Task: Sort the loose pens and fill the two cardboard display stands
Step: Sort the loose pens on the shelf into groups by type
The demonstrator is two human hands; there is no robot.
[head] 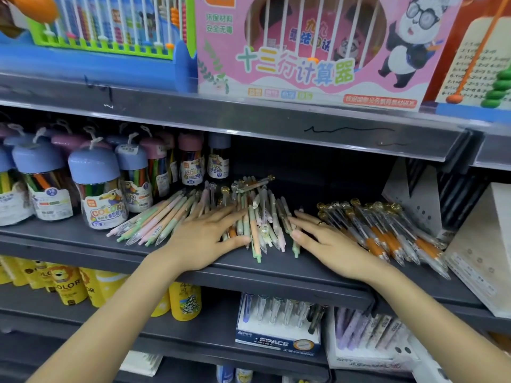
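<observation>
A loose heap of pastel pens lies on the dark middle shelf. My left hand lies flat on its left part, fingers straight and spread over the pens. My right hand rests flat just right of the heap, its fingers pointing at the pens and its thumb touching one. Further right lies a second pile of clear pens with orange grips and gold tops. A white cardboard display stand stands at the back right, and another white cardboard piece sits at the far right.
Jars of colour pens with blue and pink lids crowd the shelf's left half. Abacus toy boxes fill the shelf above. Below are yellow tubes, a blue pen box and a box of purple pens.
</observation>
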